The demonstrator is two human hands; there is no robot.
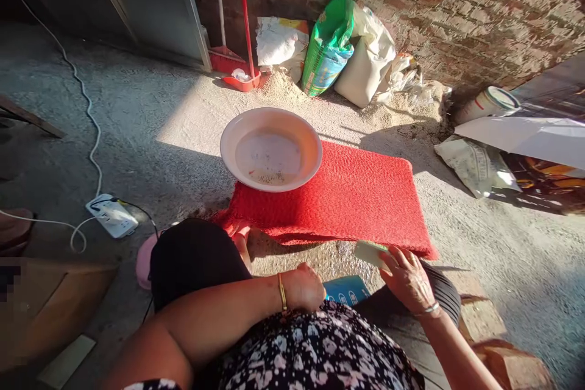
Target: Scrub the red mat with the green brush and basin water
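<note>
The right hand grasps one flat, pale-green block; the left hand curls, whether around one blue printed packet I cannot tell. From the right hand, one red textured mat lies at eleven o'clock, one round whitish basin at ten.

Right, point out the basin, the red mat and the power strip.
Basin (pixel 230 147): head view, on the inner wall at its left side.
Red mat (pixel 350 195): head view, mid-surface.
Power strip (pixel 112 217): head view, on its white body.
</note>
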